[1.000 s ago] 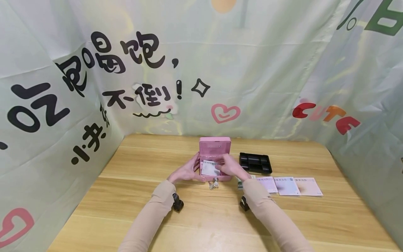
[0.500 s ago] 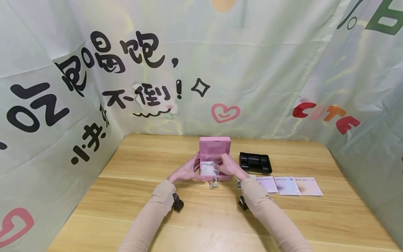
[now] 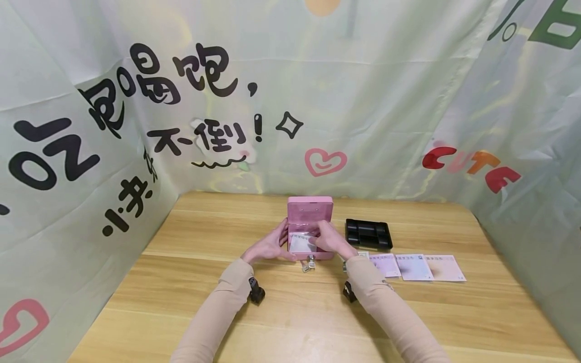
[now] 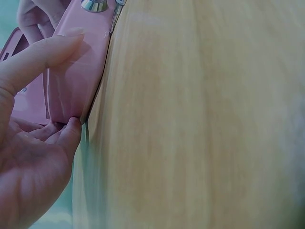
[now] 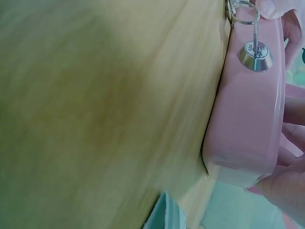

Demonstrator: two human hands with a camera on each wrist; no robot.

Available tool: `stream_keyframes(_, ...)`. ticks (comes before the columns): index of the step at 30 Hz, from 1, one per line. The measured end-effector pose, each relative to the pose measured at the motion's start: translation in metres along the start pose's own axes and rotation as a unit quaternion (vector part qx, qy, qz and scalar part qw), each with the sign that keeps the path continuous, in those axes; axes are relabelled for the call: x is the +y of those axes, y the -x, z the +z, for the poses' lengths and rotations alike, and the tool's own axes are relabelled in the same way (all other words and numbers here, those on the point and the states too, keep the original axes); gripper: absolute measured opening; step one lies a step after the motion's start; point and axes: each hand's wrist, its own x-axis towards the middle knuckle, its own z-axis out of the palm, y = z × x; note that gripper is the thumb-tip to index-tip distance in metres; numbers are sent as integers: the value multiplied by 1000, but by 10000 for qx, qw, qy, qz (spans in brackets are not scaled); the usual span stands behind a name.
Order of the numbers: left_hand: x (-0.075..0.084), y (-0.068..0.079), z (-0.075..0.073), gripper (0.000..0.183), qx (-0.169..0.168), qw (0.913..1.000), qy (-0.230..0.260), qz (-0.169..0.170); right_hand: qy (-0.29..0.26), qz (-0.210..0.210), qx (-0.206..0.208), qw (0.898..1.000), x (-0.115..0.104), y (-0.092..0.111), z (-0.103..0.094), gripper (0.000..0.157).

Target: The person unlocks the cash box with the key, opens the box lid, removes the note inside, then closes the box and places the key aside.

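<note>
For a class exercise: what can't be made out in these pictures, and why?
Head view: anything beneath the pale note in the pink box; the note covers it.
Head view: most of the leftmost note outside; the right sleeve hides it.
Head view: fine print on the blue note; too small.
Left wrist view: part of the lock; cut by the top edge.
Right wrist view: finger ends of the right hand; behind the box front.

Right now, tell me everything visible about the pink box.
The pink box looks glossy, metallic and rounded. It sits on the wooden table, lid raised at the back, key in its silver front lock. A pale note shows inside. The left hand grips its left side and front; the right hand reaches in.
</note>
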Motion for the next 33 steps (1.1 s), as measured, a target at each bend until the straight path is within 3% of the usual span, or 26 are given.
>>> stream_keyframes(16,-2,-2,-1,128,33,9999,89,-66,-417,-255,600,9970,4,1,2,34)
stream_keyframes(26,-1,-1,0,129,43,9999,88,-56,-607,-108,531,9967,6,6,2,29)
stream_keyframes(33,0,-1,0,129,53,10000,75,-12,-769,-68,868,9932,3,11,1,28)
